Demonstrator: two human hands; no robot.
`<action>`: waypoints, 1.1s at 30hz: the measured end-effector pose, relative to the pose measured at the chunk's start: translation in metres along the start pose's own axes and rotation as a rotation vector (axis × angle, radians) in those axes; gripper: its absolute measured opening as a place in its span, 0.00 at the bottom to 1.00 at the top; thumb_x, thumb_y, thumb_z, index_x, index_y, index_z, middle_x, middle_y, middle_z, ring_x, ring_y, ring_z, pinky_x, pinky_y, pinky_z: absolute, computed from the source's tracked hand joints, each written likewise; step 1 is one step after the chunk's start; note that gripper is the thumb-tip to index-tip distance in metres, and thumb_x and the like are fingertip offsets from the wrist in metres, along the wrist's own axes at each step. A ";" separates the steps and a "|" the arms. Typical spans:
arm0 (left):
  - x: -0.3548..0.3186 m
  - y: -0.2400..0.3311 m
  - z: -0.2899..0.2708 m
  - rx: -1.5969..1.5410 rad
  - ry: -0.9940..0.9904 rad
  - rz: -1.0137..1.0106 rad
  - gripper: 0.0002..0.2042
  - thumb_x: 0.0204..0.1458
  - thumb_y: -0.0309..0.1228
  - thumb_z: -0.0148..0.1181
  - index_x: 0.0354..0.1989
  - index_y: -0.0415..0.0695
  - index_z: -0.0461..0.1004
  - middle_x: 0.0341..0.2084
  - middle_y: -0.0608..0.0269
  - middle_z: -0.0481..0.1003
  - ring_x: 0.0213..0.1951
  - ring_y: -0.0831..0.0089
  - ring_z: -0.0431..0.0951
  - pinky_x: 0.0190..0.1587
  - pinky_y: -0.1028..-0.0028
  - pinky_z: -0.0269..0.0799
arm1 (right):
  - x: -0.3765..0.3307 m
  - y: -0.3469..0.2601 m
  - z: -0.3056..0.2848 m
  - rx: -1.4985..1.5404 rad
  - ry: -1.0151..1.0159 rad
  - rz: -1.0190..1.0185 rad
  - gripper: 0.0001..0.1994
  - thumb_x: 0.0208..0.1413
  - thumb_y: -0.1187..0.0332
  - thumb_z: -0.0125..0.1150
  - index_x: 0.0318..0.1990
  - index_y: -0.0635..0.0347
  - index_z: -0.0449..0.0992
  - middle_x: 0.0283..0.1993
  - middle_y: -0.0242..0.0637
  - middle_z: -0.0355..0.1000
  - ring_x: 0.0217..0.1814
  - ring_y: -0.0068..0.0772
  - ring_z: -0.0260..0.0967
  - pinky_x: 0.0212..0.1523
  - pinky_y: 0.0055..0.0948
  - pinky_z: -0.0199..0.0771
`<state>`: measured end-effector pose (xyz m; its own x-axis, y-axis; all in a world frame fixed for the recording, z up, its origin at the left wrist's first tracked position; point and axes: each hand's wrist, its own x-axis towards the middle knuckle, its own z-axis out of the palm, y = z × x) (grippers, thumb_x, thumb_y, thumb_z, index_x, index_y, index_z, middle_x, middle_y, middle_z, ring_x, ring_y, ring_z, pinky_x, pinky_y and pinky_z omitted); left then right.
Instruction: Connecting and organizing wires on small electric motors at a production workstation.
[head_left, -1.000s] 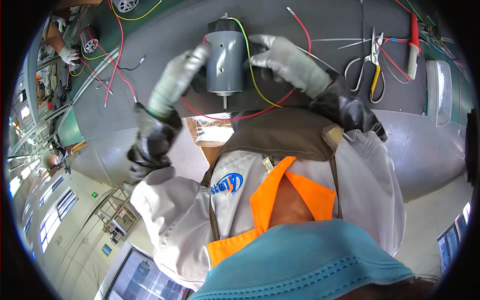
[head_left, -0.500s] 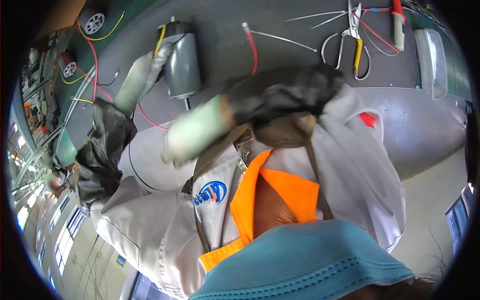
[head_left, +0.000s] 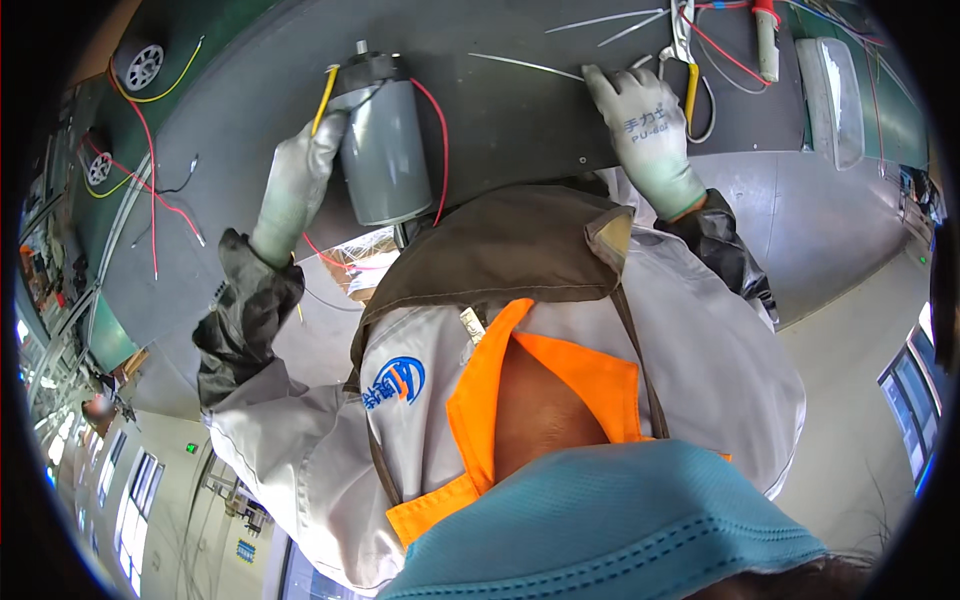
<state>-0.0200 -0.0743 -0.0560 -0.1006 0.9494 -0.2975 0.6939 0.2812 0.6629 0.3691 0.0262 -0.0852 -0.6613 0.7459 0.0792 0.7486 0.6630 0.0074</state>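
My left hand (head_left: 298, 175), in a pale grey coated glove, is closed at the left side of a grey cylindrical motor (head_left: 385, 150), its thumb against the casing. A yellow wire (head_left: 325, 100) and a thin dark wire run at that thumb. Down the motor's right side curves a red wire (head_left: 438, 115). My gloved right hand (head_left: 645, 130) lies palm down on the dark mat, fingers apart, one fingertip at the end of a white cable tie (head_left: 525, 65). Beside it are cutting pliers (head_left: 692, 80) with a yellow grip; the fingers partly cover one handle.
More cable ties (head_left: 605, 20) lie beyond my right hand. Farther right are a red-and-white tool (head_left: 767, 40) and a clear plastic tray (head_left: 832, 105). Other motors (head_left: 140, 65) with loose red and yellow wires lie at the left. My apron (head_left: 500, 245) meets the table's near edge.
My right hand has swung from in front of my body out to the cable tie and pliers. The motor has shifted right with my left hand, and the red wire now lies against it.
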 end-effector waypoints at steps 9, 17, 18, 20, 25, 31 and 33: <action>0.029 0.052 -0.063 -0.081 -0.635 -0.394 0.26 0.63 0.55 0.57 0.41 0.40 0.78 0.11 0.68 0.67 0.08 0.80 0.65 0.11 0.76 0.60 | 0.032 0.026 -0.028 -0.031 -0.094 0.074 0.10 0.54 0.71 0.60 0.45 0.55 0.78 0.38 0.42 0.76 0.41 0.45 0.78 0.40 0.43 0.78; 0.030 0.061 -0.083 -0.238 -0.626 -0.461 0.20 0.62 0.52 0.60 0.35 0.44 0.77 0.14 0.70 0.67 0.13 0.81 0.69 0.15 0.78 0.63 | 0.069 -0.026 -0.052 0.695 0.152 -0.265 0.07 0.57 0.73 0.60 0.42 0.57 0.80 0.37 0.43 0.75 0.41 0.47 0.76 0.41 0.40 0.78; 0.031 0.062 -0.084 -0.248 -0.628 -0.480 0.20 0.61 0.52 0.60 0.35 0.45 0.77 0.14 0.70 0.67 0.13 0.81 0.68 0.15 0.79 0.63 | 0.075 -0.044 -0.050 0.622 0.144 -0.293 0.05 0.56 0.73 0.60 0.39 0.56 0.80 0.34 0.42 0.75 0.37 0.46 0.76 0.37 0.41 0.78; 0.032 0.064 -0.086 -0.295 -0.645 -0.492 0.21 0.61 0.53 0.60 0.36 0.46 0.78 0.15 0.70 0.67 0.14 0.82 0.67 0.15 0.79 0.61 | 0.087 -0.073 -0.048 0.413 0.166 -0.434 0.03 0.53 0.71 0.59 0.34 0.55 0.77 0.30 0.38 0.72 0.31 0.43 0.75 0.30 0.42 0.75; 0.028 0.071 -0.087 -0.235 -0.697 -0.491 0.27 0.65 0.58 0.49 0.45 0.45 0.79 0.15 0.70 0.68 0.14 0.83 0.66 0.16 0.81 0.60 | 0.108 -0.124 -0.046 0.260 0.312 -0.561 0.06 0.48 0.65 0.59 0.34 0.52 0.75 0.31 0.33 0.72 0.34 0.34 0.74 0.34 0.36 0.75; 0.009 0.032 -0.060 -0.417 -0.457 -0.143 0.24 0.70 0.46 0.41 0.53 0.40 0.78 0.25 0.65 0.75 0.20 0.81 0.72 0.21 0.81 0.67 | 0.117 -0.138 -0.038 0.338 0.341 -0.534 0.08 0.47 0.64 0.60 0.35 0.51 0.76 0.31 0.30 0.71 0.34 0.31 0.74 0.31 0.34 0.74; 0.007 0.018 -0.046 -0.282 -0.250 0.044 0.23 0.69 0.43 0.42 0.54 0.39 0.78 0.29 0.62 0.78 0.24 0.82 0.75 0.25 0.81 0.70 | 0.117 -0.134 -0.036 0.357 0.213 -0.444 0.07 0.50 0.64 0.61 0.38 0.50 0.77 0.32 0.29 0.73 0.34 0.31 0.76 0.34 0.36 0.78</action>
<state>-0.0410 -0.0564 -0.0150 0.1263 0.9079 -0.3998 0.4663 0.3014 0.8317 0.1928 0.0220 -0.0410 -0.8553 0.3881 0.3432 0.3166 0.9159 -0.2467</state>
